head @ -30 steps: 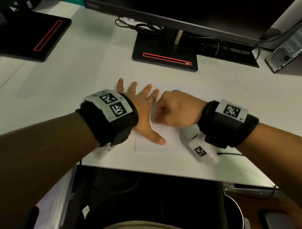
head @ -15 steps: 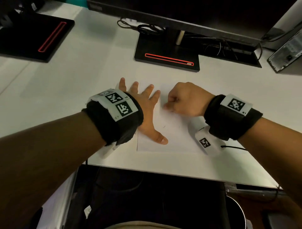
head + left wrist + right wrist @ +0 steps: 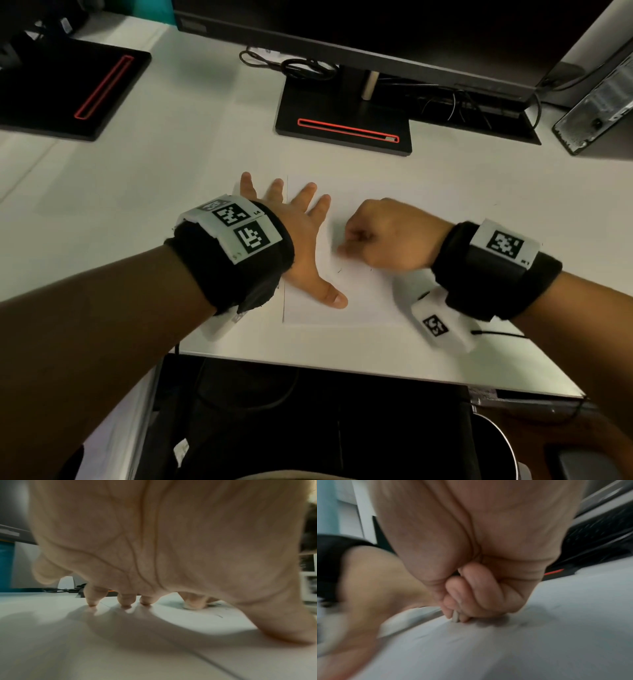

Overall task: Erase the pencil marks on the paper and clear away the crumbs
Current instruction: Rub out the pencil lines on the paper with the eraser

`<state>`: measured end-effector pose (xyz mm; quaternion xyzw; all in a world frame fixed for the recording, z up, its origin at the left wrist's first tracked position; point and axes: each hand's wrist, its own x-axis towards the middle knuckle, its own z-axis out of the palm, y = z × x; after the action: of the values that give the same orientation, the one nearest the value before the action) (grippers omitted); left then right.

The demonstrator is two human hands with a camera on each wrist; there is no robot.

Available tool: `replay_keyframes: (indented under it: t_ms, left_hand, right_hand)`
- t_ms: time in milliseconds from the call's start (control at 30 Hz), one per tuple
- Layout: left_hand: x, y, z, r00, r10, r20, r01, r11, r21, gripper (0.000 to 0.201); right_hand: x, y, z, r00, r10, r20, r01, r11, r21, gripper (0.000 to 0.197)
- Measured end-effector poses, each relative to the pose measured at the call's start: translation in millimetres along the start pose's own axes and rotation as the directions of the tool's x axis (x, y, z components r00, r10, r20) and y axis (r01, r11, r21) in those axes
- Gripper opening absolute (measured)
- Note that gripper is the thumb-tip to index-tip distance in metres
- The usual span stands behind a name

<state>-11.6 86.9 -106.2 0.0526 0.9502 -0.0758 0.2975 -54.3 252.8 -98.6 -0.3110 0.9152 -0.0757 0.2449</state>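
A white sheet of paper [image 3: 363, 301] lies near the front edge of the white desk [image 3: 171, 192]. My left hand [image 3: 301, 246] is spread flat over the sheet's left edge, fingers straight, fingertips [image 3: 92, 603] pressing down. My right hand [image 3: 380, 236] is curled into a fist on the middle of the paper [image 3: 539, 642] and pinches a small pale eraser [image 3: 455, 616], its end on the sheet. In the left wrist view, the right hand [image 3: 195, 601] touches the paper beyond my fingers. A short pencil mark [image 3: 339, 270] shows just below the fist. Faint marks [image 3: 219, 616] lie beside it.
A monitor stand base [image 3: 342, 120] with a red strip sits behind the paper, cables [image 3: 301, 68] beside it. Another black base [image 3: 68, 92] is at the far left. A small computer case [image 3: 599, 106] stands at the right. The desk's front edge [image 3: 342, 370] runs close below my wrists.
My right fist moved up the sheet, then back toward me and slightly right, rubbing the paper. The left hand stayed pressed flat on the sheet's left edge.
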Motion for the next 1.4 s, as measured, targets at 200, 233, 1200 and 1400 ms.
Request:
replay_keyframes:
  t_ms: [200,233,1200,1400]
  left_hand:
    - [-2,0,-3,1.000,0.002,0.027,-0.002,1.000,-0.017,0.154]
    - [-2,0,-3,0.999,0.001,0.032,0.000,1.000,-0.022,0.154]
    - [1,5,-12,0.997,0.079,0.001,-0.079,0.996,0.033,0.152]
    - [9,15,-19,0.986,0.159,-0.046,-0.161,0.985,-0.064,0.141]
  right_hand:
    - [-1,14,-3,0.996,0.040,-0.075,-0.039,0.999,0.010,0.038]
    - [-5,9,2,0.999,-0.002,-0.041,0.002,1.000,-0.001,0.038]
    - [-18,50,-5,0.992,0.068,-0.102,-0.060,0.995,0.085,0.035]
    - [-18,51,-11,0.993,0.063,-0.096,-0.053,0.993,0.103,0.033]
